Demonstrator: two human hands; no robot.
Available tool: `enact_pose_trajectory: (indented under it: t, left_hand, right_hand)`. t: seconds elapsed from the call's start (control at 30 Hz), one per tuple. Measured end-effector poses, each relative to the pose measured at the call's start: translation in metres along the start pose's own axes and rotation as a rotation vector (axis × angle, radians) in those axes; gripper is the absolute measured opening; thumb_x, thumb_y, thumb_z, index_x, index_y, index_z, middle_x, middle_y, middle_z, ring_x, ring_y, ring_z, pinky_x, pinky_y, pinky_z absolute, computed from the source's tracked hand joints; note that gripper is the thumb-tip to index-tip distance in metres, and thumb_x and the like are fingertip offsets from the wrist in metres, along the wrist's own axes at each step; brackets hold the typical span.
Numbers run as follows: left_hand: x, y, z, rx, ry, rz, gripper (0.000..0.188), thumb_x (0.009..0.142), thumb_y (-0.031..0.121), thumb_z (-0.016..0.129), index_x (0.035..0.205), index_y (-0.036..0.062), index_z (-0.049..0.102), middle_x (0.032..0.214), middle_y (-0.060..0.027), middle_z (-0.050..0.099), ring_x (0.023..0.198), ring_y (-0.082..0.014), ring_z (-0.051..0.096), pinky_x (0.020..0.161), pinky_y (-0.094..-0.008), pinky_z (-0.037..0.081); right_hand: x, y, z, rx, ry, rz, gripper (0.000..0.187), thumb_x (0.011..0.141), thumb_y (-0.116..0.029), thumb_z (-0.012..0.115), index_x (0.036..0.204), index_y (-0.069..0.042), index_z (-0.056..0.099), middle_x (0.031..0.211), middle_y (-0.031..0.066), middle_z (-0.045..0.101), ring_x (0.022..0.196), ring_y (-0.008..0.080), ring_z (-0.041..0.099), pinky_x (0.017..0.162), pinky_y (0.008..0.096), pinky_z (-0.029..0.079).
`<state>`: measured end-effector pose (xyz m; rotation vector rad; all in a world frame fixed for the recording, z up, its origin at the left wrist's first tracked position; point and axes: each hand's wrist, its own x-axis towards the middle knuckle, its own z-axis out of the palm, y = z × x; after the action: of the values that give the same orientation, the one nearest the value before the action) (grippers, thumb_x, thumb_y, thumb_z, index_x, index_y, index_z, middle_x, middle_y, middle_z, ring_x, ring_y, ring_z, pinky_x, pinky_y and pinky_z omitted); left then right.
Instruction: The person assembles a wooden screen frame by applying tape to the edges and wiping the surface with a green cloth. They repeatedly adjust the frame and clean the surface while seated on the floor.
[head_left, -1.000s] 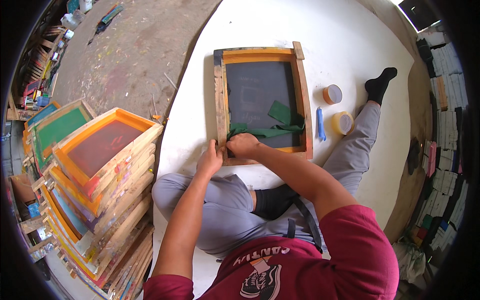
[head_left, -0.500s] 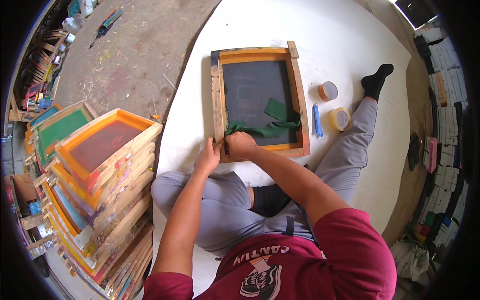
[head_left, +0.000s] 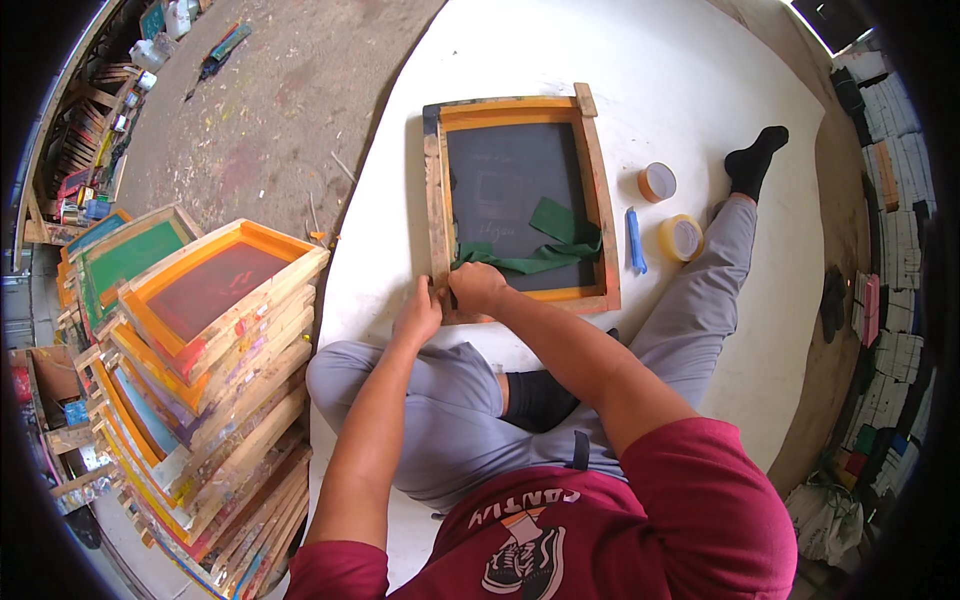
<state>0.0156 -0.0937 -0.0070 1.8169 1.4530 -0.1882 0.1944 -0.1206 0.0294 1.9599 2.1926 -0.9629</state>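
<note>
A wooden silkscreen frame (head_left: 604,225) with dark mesh (head_left: 505,165) lies in front of me on the white sheet. Across the lower part of the mesh runs a crumpled dark green strip (head_left: 535,262), cloth-like, with a folded end toward the right. My left hand (head_left: 418,316) is closed at the frame's near left corner, its fingers against the outer wood. Just inside that corner, beside the strip's left end, is my right hand (head_left: 478,290) with its fingers curled in. What those fingers hold, if anything, is hidden beneath them.
To the right of the frame lie a blue cutter knife (head_left: 636,240), a tape roll (head_left: 657,182) and a yellowish tape roll (head_left: 681,238) by my outstretched leg. A tall stack of wooden screens (head_left: 220,300) stands at my left. Wrapped bundles (head_left: 895,230) line the right side.
My hands stay at the same corner, with only a slight shift of the fingers. The strip and the frame lie practically as before; the whole view has moved a little.
</note>
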Motion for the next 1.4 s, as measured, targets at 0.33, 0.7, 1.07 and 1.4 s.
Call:
enact_pose_trajectory:
  t: [0.33, 0.7, 1.07, 1.4]
  left_hand:
    - [0.008, -0.010, 0.007, -0.041, 0.017, -0.036, 0.043, 0.106, 0.031, 0.048, 0.143, 0.0109, 0.040, 0.117, -0.0334, 0.069, 0.109, -0.0532, 0.066, 0.092, -0.0629, 0.050]
    - [0.005, -0.007, 0.004, -0.010, 0.039, 0.048, 0.046, 0.109, 0.039, 0.047, 0.144, 0.0100, 0.038, 0.111, -0.0349, 0.070, 0.106, -0.0548, 0.066, 0.088, -0.0638, 0.050]
    - [-0.006, 0.004, -0.003, 0.090, 0.046, 0.090, 0.038, 0.109, 0.038, 0.045, 0.134, 0.0105, 0.036, 0.101, -0.0345, 0.070, 0.095, -0.0563, 0.066, 0.080, -0.0670, 0.048]
    - [-0.008, 0.007, -0.006, 0.073, 0.046, 0.081, 0.041, 0.108, 0.036, 0.046, 0.139, 0.0110, 0.035, 0.105, -0.0349, 0.070, 0.098, -0.0556, 0.066, 0.082, -0.0659, 0.049]
  right_hand:
    - [0.003, 0.008, 0.019, 0.065, 0.119, 0.063, 0.020, 0.082, -0.024, 0.075, 0.085, -0.005, 0.079, 0.089, 0.0188, 0.077, 0.086, 0.0361, 0.077, 0.081, 0.0458, 0.062]
    - [0.014, 0.026, 0.035, 0.234, 0.028, -0.035, 0.016, 0.080, -0.013, 0.069, 0.088, -0.009, 0.081, 0.089, 0.0186, 0.076, 0.086, 0.0388, 0.073, 0.080, 0.0477, 0.058]
    - [0.004, 0.031, 0.042, 0.458, -0.027, 0.003, 0.020, 0.083, -0.017, 0.071, 0.098, -0.011, 0.083, 0.095, 0.0172, 0.077, 0.089, 0.0372, 0.074, 0.082, 0.0461, 0.058]
    - [-0.008, 0.034, 0.008, 0.544, 0.135, 0.188, 0.017, 0.090, -0.021, 0.072, 0.099, -0.011, 0.081, 0.097, 0.0114, 0.079, 0.092, 0.0342, 0.074, 0.082, 0.0439, 0.058]
